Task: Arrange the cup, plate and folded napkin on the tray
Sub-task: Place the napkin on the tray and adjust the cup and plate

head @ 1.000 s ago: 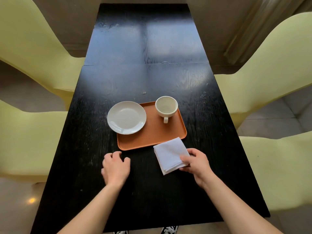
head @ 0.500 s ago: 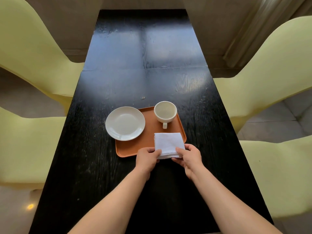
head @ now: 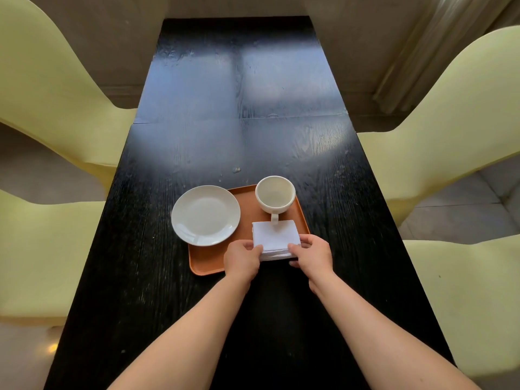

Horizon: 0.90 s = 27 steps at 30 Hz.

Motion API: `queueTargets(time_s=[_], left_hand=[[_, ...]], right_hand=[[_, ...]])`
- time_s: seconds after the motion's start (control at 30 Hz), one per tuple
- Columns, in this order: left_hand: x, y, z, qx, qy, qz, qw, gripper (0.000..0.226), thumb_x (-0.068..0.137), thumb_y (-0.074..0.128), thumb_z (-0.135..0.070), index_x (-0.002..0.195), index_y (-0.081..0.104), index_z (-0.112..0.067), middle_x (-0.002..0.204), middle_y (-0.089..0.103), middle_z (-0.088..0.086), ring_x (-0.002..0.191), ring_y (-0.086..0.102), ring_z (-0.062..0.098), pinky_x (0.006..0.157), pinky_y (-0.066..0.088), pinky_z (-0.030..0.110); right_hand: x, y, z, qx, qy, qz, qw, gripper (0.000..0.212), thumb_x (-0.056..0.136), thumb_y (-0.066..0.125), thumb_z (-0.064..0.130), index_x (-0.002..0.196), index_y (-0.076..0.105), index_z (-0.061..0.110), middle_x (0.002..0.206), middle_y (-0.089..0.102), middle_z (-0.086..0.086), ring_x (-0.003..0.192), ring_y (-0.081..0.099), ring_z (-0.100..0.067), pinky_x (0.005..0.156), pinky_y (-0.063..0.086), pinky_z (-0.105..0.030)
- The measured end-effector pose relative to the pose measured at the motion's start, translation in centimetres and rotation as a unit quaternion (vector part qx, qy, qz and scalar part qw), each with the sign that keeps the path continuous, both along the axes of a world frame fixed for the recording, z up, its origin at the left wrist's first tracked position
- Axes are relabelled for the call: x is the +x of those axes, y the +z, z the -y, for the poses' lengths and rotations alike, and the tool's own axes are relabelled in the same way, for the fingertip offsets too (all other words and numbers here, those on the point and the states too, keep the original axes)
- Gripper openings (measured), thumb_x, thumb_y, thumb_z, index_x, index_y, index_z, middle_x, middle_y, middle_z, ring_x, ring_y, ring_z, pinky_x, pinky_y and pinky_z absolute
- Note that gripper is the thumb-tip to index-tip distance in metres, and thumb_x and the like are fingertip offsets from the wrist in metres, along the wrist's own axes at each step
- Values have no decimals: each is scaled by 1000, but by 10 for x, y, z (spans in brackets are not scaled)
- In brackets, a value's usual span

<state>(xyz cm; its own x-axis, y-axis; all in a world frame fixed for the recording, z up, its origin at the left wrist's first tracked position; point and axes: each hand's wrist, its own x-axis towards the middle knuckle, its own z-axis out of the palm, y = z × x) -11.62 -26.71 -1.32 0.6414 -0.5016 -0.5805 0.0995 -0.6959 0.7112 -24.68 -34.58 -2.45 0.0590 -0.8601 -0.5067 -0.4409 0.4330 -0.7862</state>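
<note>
Head view: the fingers [head: 254,247] of the left hand [head: 241,260] pinch the near left corner of the folded napkin [head: 275,238], and those of the right hand [head: 313,255] close on its near right corner, so both hands hold the white square between them. A second ago only the right hand had the napkin, which lay on the bare table [head: 281,136] just near of the tray [head: 202,263], while the left hand rested idle; since then the left hand has come in and the two together have carried the napkin onto the near right part of the orange tray. Its far edge now sits right at the handle of the cup [head: 275,197], whether touching I cannot tell, and its near edge looks to be at or slightly past the tray's near rim, hidden by the hands. The cup stands upright at the tray's far right corner, unmoved. The plate [head: 205,215] lies to the left, overhanging the tray's left rim, as before. By my reading the napkin is nearly placed; what remains is squaring it, letting go, and perhaps nudging the plate fully onto the tray. Pale yellow chairs [head: 56,80] flank the table on both sides.
</note>
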Motion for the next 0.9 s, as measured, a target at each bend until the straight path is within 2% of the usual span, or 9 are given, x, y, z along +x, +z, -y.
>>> queueTargets(time_s=[0.1, 0.27, 0.33, 0.43, 0.53, 0.63, 0.73, 0.8, 0.9], left_hand=[[3, -2, -1, 25, -46, 65, 996, 44, 87, 70, -26, 129, 63, -12, 129, 67, 6, 118, 61, 24, 103, 48, 38], [1, 0, -8, 9, -101, 121, 987, 38, 88, 65, -22, 124, 66, -15, 120, 70, 5, 110, 63, 21, 88, 44, 28], [5, 2, -16, 1, -114, 156, 981, 37, 88, 60, -19, 125, 66, -16, 117, 70, 4, 106, 63, 19, 89, 45, 28], [15, 5, -37, -17, -115, 223, 968, 35, 89, 57, -15, 122, 68, -17, 114, 68, -1, 102, 60, 13, 88, 45, 26], [33, 0, -67, -14, -93, 307, 947, 31, 86, 61, -12, 115, 70, -16, 112, 68, 3, 105, 59, 24, 91, 50, 41], [52, -14, -91, 19, -50, 358, 932, 34, 83, 66, -9, 117, 67, -8, 115, 63, 15, 107, 53, 36, 92, 45, 49], [64, -29, -100, 30, -11, 316, 948, 48, 89, 64, -21, 133, 52, -5, 133, 54, 18, 121, 49, 37, 103, 41, 51], [67, -39, -101, 37, -30, 304, 951, 58, 92, 59, -31, 142, 42, -7, 144, 47, 14, 131, 46, 33, 110, 35, 51], [65, -54, -102, 53, -83, 338, 936, 62, 95, 54, -37, 147, 37, -9, 151, 44, 12, 142, 37, 29, 114, 26, 50]], right_hand=[[0, -2, 6, -96, 85, -125, 984, 25, 89, 72, 22, 114, 69, 24, 95, 67, 11, 91, 67, -13, 72, 55, -30], [-7, -1, 8, -135, 159, -236, 949, 45, 90, 70, 36, 132, 59, 21, 123, 64, 0, 108, 61, -20, 81, 53, -36], [-10, 4, 6, -165, 155, -255, 940, 48, 90, 69, 38, 133, 58, 21, 123, 61, -1, 112, 56, -20, 79, 51, -35], [-12, 15, 5, -242, 162, -243, 925, 33, 90, 71, 29, 121, 66, 18, 113, 64, -2, 105, 54, -20, 72, 43, -31], [0, 27, 10, -280, 182, -230, 914, 24, 92, 69, 24, 115, 69, 15, 103, 67, -2, 96, 56, -19, 70, 41, -29], [25, 36, 17, -258, 187, -202, 926, 24, 93, 68, 28, 112, 70, 14, 101, 70, -2, 92, 63, -19, 71, 43, -27], [52, 38, 24, -173, 174, -194, 950, 24, 91, 70, 40, 97, 68, 17, 92, 67, 1, 81, 66, -16, 69, 53, -29], [66, 36, 29, -130, 150, -195, 961, 29, 89, 72, 43, 78, 61, 18, 81, 66, 2, 65, 70, -17, 53, 54, -24], [73, 32, 36, -117, 137, -205, 962, 32, 89, 73, 38, 69, 61, 15, 74, 71, -6, 55, 70, -17, 32, 37, -11]])
